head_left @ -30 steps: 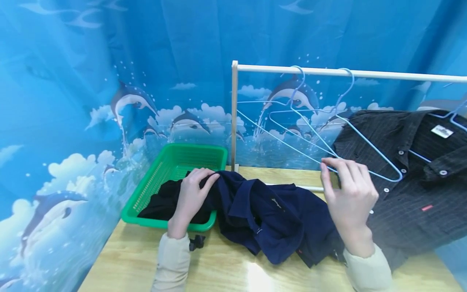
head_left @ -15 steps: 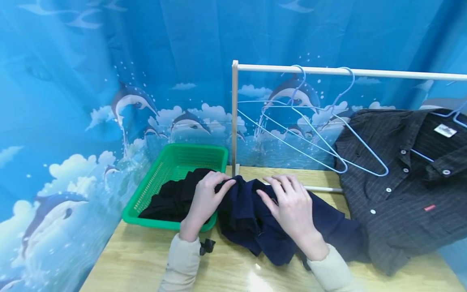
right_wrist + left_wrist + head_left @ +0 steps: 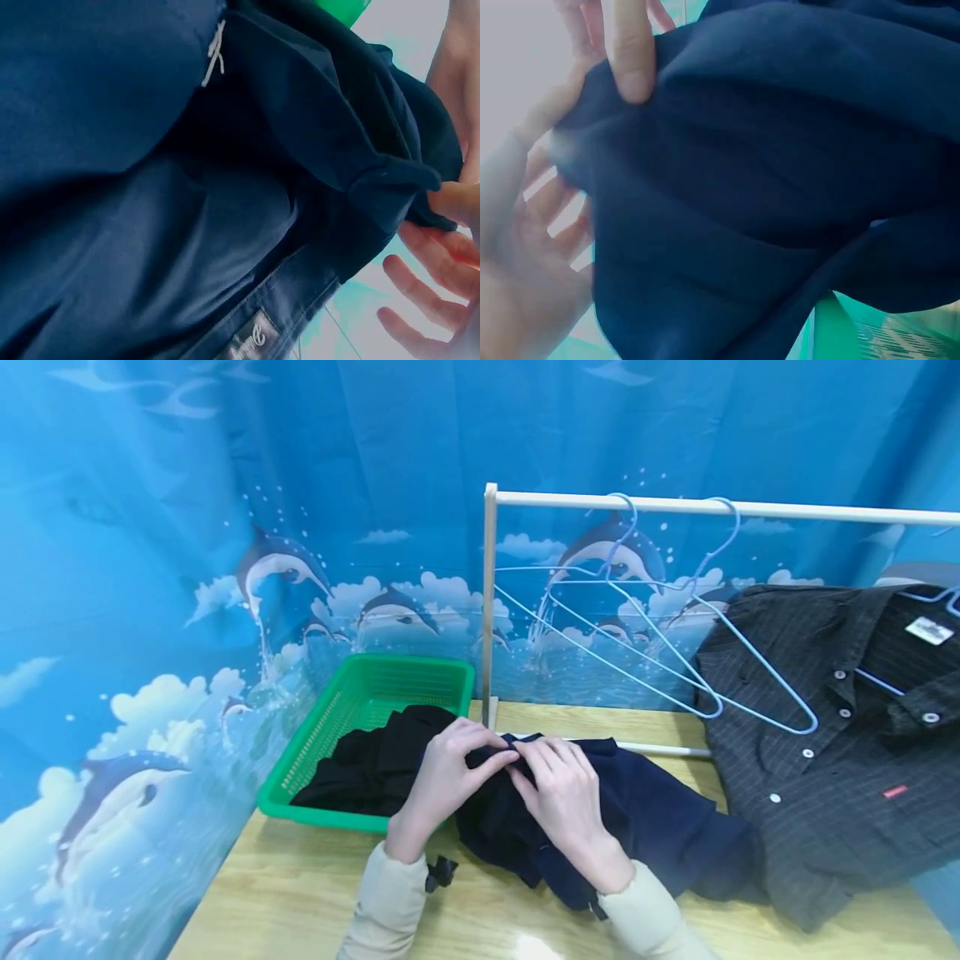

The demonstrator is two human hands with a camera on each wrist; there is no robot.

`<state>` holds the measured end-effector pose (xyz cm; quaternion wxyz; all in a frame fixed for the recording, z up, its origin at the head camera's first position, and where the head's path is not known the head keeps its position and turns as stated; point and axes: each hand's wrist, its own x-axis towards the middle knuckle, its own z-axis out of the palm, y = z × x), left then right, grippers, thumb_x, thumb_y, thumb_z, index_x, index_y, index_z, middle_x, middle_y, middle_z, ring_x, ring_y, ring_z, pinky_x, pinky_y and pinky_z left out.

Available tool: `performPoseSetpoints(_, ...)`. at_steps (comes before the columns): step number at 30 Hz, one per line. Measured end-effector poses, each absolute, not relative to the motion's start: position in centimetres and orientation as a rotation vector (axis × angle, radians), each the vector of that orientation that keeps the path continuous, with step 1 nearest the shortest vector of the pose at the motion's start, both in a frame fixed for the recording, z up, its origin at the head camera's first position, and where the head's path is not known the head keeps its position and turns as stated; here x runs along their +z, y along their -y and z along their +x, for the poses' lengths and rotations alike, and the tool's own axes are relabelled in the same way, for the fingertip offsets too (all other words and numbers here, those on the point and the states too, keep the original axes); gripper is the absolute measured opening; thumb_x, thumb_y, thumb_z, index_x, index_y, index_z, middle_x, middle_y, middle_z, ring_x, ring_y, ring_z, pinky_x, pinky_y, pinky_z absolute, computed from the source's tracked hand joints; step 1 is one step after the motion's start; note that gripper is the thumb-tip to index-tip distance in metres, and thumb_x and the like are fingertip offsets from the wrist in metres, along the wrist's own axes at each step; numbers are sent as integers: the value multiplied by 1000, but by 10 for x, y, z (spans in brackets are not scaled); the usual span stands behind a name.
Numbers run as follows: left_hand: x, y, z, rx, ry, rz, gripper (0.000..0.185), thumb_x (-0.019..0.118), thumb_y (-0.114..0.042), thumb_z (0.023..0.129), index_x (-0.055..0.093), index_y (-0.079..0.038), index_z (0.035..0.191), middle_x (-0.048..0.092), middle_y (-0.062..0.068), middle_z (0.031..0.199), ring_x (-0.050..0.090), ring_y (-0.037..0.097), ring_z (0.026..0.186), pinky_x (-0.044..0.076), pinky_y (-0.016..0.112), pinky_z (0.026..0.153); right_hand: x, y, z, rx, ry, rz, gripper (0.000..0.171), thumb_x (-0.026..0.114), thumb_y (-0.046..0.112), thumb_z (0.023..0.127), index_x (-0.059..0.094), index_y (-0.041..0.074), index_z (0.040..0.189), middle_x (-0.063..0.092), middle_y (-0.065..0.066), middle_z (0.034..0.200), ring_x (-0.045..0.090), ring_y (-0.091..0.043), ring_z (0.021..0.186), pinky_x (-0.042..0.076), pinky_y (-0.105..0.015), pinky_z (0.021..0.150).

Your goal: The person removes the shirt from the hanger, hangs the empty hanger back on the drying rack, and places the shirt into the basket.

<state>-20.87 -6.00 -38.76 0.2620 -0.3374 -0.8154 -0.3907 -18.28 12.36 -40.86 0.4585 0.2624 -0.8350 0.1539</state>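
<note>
A pale table point(image 3: 277, 893) bears a basket point(image 3: 330, 817), navy shirt point(image 3: 667, 810) and rack point(image 3: 489, 610).

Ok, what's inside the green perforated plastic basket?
Crumpled black fabric lies inside the green perforated plastic basket, with bare far wall showing behind. The left hand partly hides the near right corner; anything under the fabric is covered.

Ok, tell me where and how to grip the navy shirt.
Likely best: pinch the navy shirt by its raised edge, coming from above. The right wrist view shows it as a thin flap, while the rest droops in loose folds.
</note>
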Motion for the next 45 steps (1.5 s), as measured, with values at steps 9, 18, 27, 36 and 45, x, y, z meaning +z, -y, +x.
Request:
performPoseSetpoints(9, -387, 63, -210, -1061, 2185, -905, 11, 81, -24, 88, 77, -15, 92, 72, -4, 89, 63, 15, 91, 53, 34, 83, -398, -152, -184, 414, 2036, 601, 20, 73, 8, 86, 77, 15, 105, 73, -3, 94, 66, -29, 91, 53, -47, 81)
performPoseSetpoints(18, -386, 70, -213, -1076, 2232, -802, 8, 76, -22, 93, 78, -15, 94, 74, -3, 92, 64, 17, 92, 54, 35, 83, -399, -211, -180, 326, 2114, 526, 27, 64, -1, 90, 80, 18, 101, 72, -6, 99, 63, -34, 93, 51, -50, 83)
performPoseSetpoints(27, -394, 57, -212, -1035, 2298, -851, 9, 74, -24, 94, 78, -16, 96, 74, -4, 93, 64, 16, 94, 55, 34, 84, -448, -251, -179, 76, 2393, 579, 29, 75, -11, 75, 82, 16, 85, 72, -4, 91, 61, -34, 92, 50, -52, 83)
performPoseSetpoints(36, -407, 27, -204, -935, 2478, -1003, 16, 68, -30, 98, 76, -20, 108, 72, -7, 109, 63, 15, 108, 49, 37, 101, -466, -259, -169, 9, 2691, 567, 28, 79, -3, 82, 82, 17, 100, 74, -4, 103, 63, -29, 99, 52, -50, 84)
performPoseSetpoints(45, -441, -3, -198, -588, 2895, -1121, 47, 63, -42, 100, 58, -28, 145, 46, 5, 156, 46, 27, 140, 43, 44, 110, -451, -274, -147, 156, 2653, 649, 41, 88, 20, 79, 76, 13, 118, 69, -11, 120, 60, -36, 112, 52, -57, 86)
